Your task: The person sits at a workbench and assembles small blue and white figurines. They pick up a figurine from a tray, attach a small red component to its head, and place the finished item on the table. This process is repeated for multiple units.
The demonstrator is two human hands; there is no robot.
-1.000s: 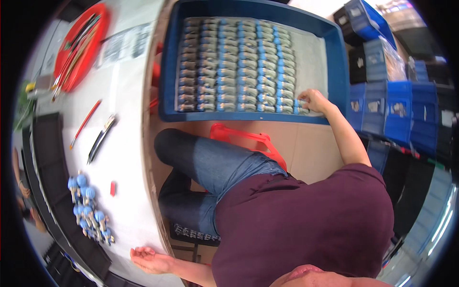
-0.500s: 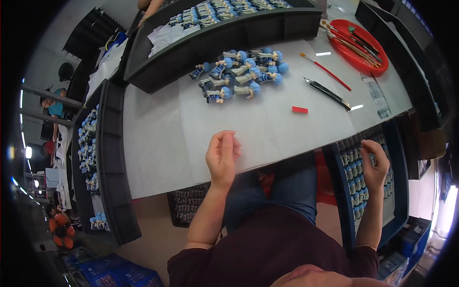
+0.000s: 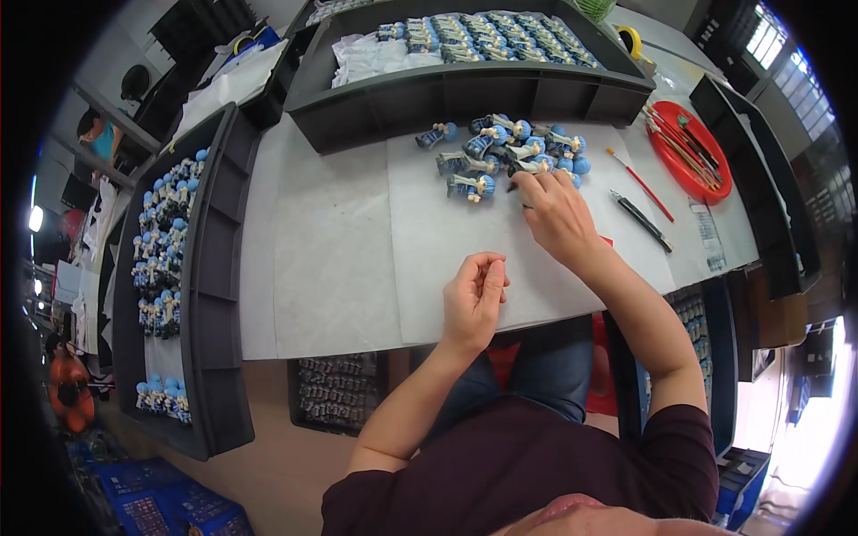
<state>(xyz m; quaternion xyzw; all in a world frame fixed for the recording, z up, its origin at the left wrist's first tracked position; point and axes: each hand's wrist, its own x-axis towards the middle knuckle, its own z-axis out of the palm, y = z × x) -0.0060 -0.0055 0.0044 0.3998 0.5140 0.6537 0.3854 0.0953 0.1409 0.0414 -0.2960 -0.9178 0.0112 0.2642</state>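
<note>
Small blue-haired figurines point(image 3: 471, 186) lie in a loose group on the white sheet covering the table. My right hand point(image 3: 556, 213) reaches to the near edge of this group, its fingers closed over one figurine point(image 3: 513, 187); only a dark end of it shows, the rest being covered by the fingers. Nearer to me, my left hand point(image 3: 476, 299) hovers by the table's front edge with curled fingers and the thumb pressed against them. Whatever it may hold is hidden. A small red piece point(image 3: 608, 241) peeks out beside my right wrist.
A large dark crate point(image 3: 483, 96) with rows of figurines stands at the back. Another grey crate point(image 3: 219, 295) is on the left. To the right lie a red-handled brush point(image 3: 648, 189), a black craft knife point(image 3: 642, 221) and a red tray point(image 3: 706, 192) of brushes. A blue crate point(image 3: 726, 375) sits low right.
My right hand has moved from above the low blue crate to the figurine group and closed over one figurine. The left hand keeps its curled shape. The whole view has shifted.
</note>
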